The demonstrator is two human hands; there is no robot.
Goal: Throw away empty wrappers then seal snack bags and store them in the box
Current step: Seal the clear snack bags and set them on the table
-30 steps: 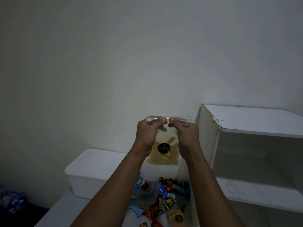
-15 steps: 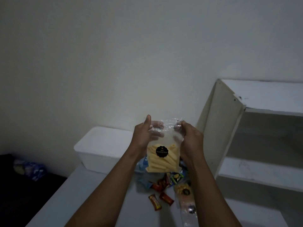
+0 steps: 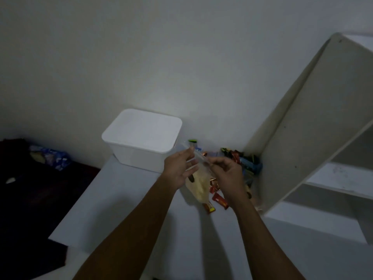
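Figure: white table [image 3: 121,199] set against a plain wall [image 3: 141,57].
White shelf unit [image 3: 302,138] at right; blue patterned bundle [image 3: 51,158] lower left.

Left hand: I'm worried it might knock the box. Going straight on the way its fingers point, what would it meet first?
Not the box: the left hand points up-right, so the snack bag top comes first, probably the candies after.

One box [image 3: 141,136], one snack bag [image 3: 198,184], a heap of sweets [image 3: 242,160].
Box left of the fingers [image 3: 188,158], bag between them; sweets beyond, too jumbled to count.
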